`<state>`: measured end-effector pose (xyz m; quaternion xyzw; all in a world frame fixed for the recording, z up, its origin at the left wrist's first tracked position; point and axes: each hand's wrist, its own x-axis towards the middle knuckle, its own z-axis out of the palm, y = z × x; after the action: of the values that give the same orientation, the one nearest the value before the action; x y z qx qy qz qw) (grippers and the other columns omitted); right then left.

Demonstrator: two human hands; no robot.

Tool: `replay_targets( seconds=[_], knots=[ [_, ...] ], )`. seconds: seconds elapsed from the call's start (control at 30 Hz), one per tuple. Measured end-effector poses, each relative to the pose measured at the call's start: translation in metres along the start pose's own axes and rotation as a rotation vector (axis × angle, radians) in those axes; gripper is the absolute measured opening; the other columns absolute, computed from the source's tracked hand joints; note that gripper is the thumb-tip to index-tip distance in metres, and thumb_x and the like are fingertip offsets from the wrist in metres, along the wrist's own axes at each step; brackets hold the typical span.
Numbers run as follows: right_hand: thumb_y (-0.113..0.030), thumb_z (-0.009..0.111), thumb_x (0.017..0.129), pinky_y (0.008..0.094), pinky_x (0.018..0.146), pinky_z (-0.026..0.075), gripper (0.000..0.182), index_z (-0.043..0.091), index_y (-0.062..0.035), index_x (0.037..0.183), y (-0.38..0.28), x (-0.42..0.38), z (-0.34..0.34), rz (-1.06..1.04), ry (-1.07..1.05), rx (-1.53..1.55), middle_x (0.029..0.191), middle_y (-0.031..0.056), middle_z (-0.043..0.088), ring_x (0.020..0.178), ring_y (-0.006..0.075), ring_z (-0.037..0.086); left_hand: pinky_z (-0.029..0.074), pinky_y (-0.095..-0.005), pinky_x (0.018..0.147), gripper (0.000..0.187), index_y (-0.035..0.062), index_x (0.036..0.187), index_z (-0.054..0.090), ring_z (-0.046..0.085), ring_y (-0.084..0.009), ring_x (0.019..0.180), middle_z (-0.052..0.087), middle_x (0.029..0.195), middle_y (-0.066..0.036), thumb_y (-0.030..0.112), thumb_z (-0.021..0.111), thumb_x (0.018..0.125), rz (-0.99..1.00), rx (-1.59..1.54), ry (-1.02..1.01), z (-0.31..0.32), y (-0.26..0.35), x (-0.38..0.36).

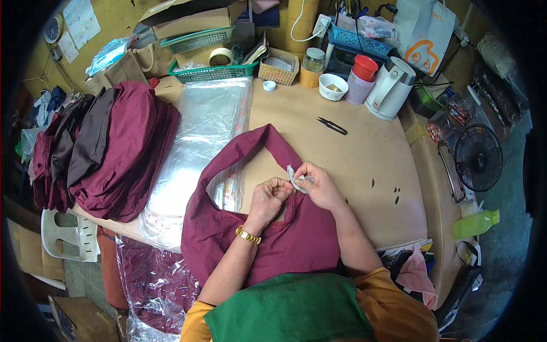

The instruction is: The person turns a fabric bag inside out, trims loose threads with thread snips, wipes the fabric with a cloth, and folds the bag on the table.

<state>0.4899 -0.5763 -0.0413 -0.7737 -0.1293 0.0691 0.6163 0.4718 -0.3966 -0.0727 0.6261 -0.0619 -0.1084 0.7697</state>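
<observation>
A maroon fabric shoulder bag (305,239) lies on the table against my body, its strap looping away from me. Dark red zip edging shows along its opening. My left hand (269,199), with a gold watch (248,234) at the wrist, pinches at the bag's edge by the zip end; its exact grip is partly hidden. Close beside it, my right hand (315,183) closes its fingers on a crumpled whitish scrap (297,181), either thin cloth or tissue. The two sets of fingertips nearly meet.
Folded maroon bags (125,148) are piled at left beside clear plastic sleeves (196,119). Black thread snips (332,126) lie beyond my right hand. A white kettle (391,88), a bowl (333,87) and baskets (213,70) line the back. A fan (478,157) stands at right.
</observation>
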Motion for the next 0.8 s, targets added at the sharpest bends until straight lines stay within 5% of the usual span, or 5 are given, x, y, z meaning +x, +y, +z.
replay_targets(
  seconds=[0.17, 0.5, 0.6, 0.67, 0.8],
  knots=[
    [-0.001, 0.060, 0.094, 0.0217, 0.066, 0.044, 0.006, 0.059, -0.0038, 0.099, -0.013, -0.009, -0.032, 0.115, -0.361, 0.342, 0.084, -0.0014, 0.061, 0.075, 0.0052, 0.055, 0.049, -0.0189, 0.066, 0.013, -0.0050, 0.103, 0.069, 0.061, -0.0055, 0.072, 0.071, 0.087, -0.003, -0.003, 0.067, 0.090, -0.183, -0.088, 0.053, 0.001, 0.017, -0.003],
    [-0.006, 0.065, 0.094, 0.0205, 0.069, 0.044, 0.008, 0.059, -0.0044, 0.099, -0.018, -0.008, -0.028, 0.107, -0.247, 0.234, 0.087, -0.0026, 0.062, 0.079, 0.0039, 0.056, 0.057, -0.0220, 0.076, 0.042, -0.0049, 0.119, 0.054, 0.068, -0.0114, 0.078, 0.069, 0.091, -0.009, -0.011, 0.072, 0.082, -0.068, -0.212, 0.063, 0.003, 0.013, -0.003],
    [-0.006, 0.067, 0.091, 0.0245, 0.072, 0.045, 0.007, 0.060, -0.0042, 0.095, -0.015, -0.008, -0.021, 0.118, -0.141, 0.290, 0.086, -0.0011, 0.061, 0.082, 0.0084, 0.058, 0.056, -0.0208, 0.074, 0.058, -0.0037, 0.129, 0.042, 0.067, -0.0116, 0.079, 0.067, 0.090, -0.009, -0.013, 0.072, 0.080, -0.034, -0.116, 0.093, 0.007, 0.017, -0.004],
    [-0.003, 0.068, 0.086, 0.0299, 0.075, 0.047, 0.008, 0.062, -0.0035, 0.089, 0.000, 0.000, -0.005, -0.332, -0.025, -0.105, 0.085, 0.0036, 0.061, 0.083, 0.0160, 0.060, 0.055, -0.0207, 0.073, 0.065, -0.0035, 0.134, 0.037, 0.067, -0.0114, 0.078, 0.067, 0.089, -0.009, -0.012, 0.072, 0.080, -0.018, 0.020, 0.075, 0.004, 0.014, -0.005],
    [-0.004, 0.069, 0.081, 0.0367, 0.078, 0.048, 0.008, 0.064, -0.0024, 0.088, -0.012, 0.000, 0.013, -0.016, 0.052, -0.415, 0.088, 0.0129, 0.064, 0.087, 0.0266, 0.064, 0.053, -0.0210, 0.072, 0.082, -0.0021, 0.146, 0.025, 0.067, -0.0115, 0.078, 0.067, 0.088, -0.009, -0.011, 0.072, 0.080, 0.030, 0.179, 0.085, 0.010, 0.019, -0.008]
  ],
)
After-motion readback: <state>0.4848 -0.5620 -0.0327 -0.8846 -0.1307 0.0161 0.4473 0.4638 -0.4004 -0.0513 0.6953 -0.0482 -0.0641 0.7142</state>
